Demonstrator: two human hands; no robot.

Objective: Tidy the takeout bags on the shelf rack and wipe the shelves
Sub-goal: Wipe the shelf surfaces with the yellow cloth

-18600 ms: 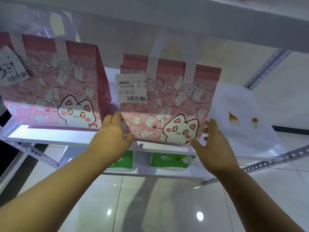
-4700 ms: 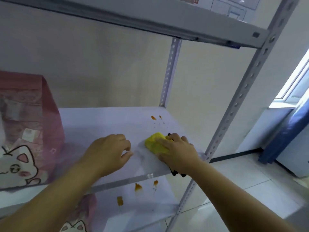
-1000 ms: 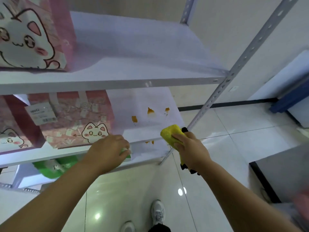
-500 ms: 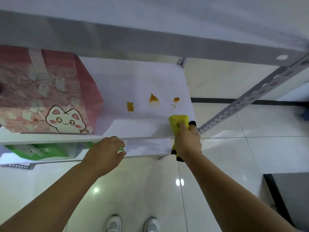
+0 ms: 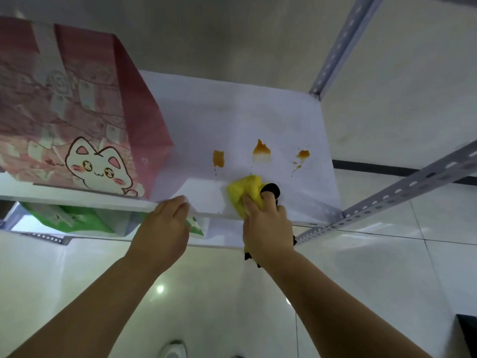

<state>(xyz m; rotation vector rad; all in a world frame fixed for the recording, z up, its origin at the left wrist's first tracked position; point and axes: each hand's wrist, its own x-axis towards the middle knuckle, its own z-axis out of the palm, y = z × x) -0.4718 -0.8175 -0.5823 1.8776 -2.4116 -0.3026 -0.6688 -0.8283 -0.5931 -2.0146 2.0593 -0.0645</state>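
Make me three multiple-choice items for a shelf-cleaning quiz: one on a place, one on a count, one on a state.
1. Where is the pink cat bag?
A. on the floor
B. on the stained shelf, left of the stains
C. in the right hand

2. How many orange stains show on the shelf?
A. one
B. three
C. six

3. What is the right hand doing?
A. gripping a yellow cloth
B. hanging empty
C. holding a bag

Answers: 1 B, the bag stands on the shelf's left part; 2 B, three blotches sit in a row; 3 A, its fingers close on the cloth at the front edge, short of the stains.
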